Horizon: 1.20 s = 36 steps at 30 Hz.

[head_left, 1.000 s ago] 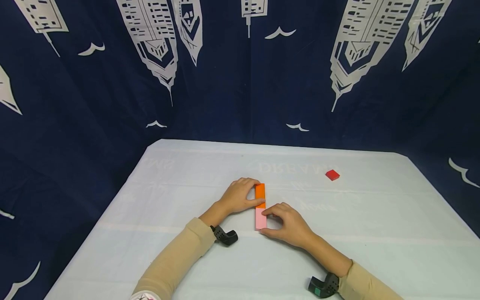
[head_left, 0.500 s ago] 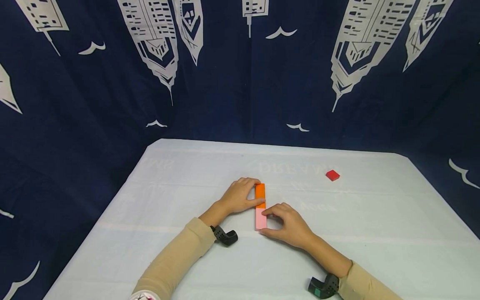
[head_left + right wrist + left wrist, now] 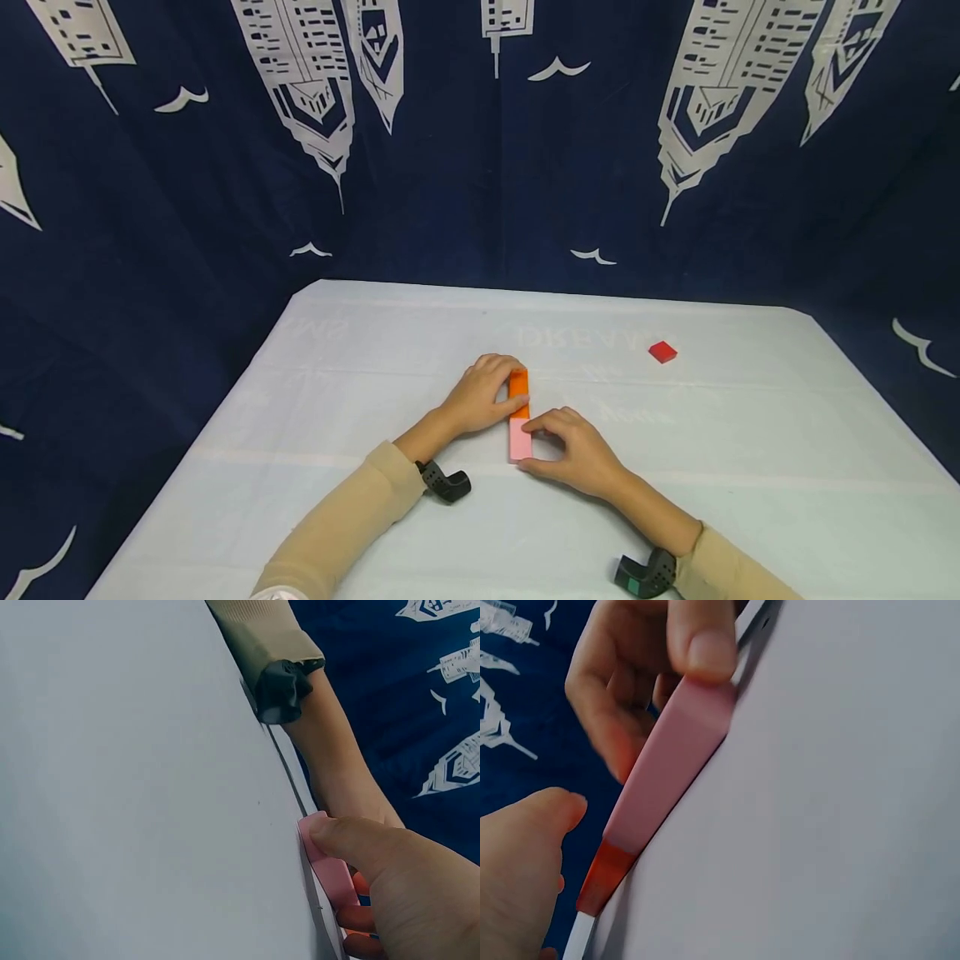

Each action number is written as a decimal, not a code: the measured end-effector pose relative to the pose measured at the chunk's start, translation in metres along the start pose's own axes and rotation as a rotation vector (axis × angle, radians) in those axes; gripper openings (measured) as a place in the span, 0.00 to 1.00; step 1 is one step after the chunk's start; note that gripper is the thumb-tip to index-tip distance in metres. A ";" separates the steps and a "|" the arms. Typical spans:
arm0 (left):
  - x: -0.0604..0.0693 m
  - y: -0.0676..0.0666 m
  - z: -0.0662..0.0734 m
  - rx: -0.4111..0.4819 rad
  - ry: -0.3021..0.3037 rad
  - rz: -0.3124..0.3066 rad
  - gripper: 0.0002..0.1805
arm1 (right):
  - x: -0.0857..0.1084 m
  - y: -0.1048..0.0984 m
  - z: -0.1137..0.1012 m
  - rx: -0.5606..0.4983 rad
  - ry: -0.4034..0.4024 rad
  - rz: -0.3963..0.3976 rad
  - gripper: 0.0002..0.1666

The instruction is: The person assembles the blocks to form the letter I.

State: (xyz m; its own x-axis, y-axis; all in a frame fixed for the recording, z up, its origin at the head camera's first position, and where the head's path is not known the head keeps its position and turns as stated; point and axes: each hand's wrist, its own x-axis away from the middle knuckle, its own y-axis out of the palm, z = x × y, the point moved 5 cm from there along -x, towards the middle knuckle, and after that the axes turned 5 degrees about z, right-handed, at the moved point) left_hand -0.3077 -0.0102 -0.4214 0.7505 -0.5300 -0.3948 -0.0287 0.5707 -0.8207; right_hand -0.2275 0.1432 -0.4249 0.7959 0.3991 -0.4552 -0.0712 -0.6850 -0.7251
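The left forearm (image 3: 341,521) has shifted slightly; on the table (image 3: 525,542), the right hand (image 3: 579,447) pinches the pink block (image 3: 519,444), best kept square against the orange block (image 3: 519,386), round which the left hand (image 3: 476,398) loosely curves, grip unclear

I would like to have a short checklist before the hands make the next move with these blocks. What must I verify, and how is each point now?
1. Right hand grips the pink block: ok.
2. Left hand is around the orange block: ok.
3. Pink and orange meet end to end, in one line: ok.
4. These two are fixed together: cannot tell; only the meeting ends show.
5. Red block joins the row: not ok; it lies apart, farther back to the right.
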 end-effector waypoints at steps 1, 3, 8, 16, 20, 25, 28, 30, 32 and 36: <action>0.002 0.000 0.001 0.004 0.005 0.005 0.25 | 0.000 0.000 0.000 -0.002 -0.001 0.000 0.25; 0.008 -0.002 0.005 0.013 0.024 0.023 0.23 | 0.001 0.000 0.000 -0.004 -0.005 0.002 0.25; 0.020 -0.005 0.013 0.036 0.065 0.058 0.21 | -0.001 0.000 -0.001 -0.009 -0.017 0.008 0.25; 0.028 -0.002 0.014 0.032 0.088 0.034 0.24 | 0.000 0.000 -0.001 -0.008 -0.003 -0.006 0.26; 0.029 0.000 0.014 0.035 0.094 0.019 0.25 | 0.001 0.000 -0.001 -0.004 0.000 -0.008 0.26; 0.030 0.001 0.014 0.021 0.105 -0.003 0.25 | 0.001 0.001 -0.001 -0.004 -0.003 -0.007 0.25; 0.031 0.001 0.014 0.008 0.107 -0.017 0.25 | 0.001 0.001 -0.001 -0.005 -0.007 -0.009 0.24; 0.031 0.001 0.014 0.002 0.106 -0.025 0.25 | 0.001 0.002 -0.001 -0.005 -0.010 -0.009 0.24; 0.031 0.000 0.014 0.004 0.106 -0.031 0.25 | 0.000 0.001 -0.001 -0.003 -0.009 -0.009 0.24; 0.030 0.001 0.014 0.019 0.098 -0.050 0.25 | 0.000 0.001 0.001 -0.009 -0.004 -0.013 0.24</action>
State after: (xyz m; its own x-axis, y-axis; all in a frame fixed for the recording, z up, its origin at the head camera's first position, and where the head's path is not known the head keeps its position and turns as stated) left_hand -0.2760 -0.0168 -0.4285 0.6824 -0.6166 -0.3926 0.0205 0.5530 -0.8329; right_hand -0.2281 0.1432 -0.4260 0.7943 0.4106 -0.4478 -0.0553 -0.6852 -0.7263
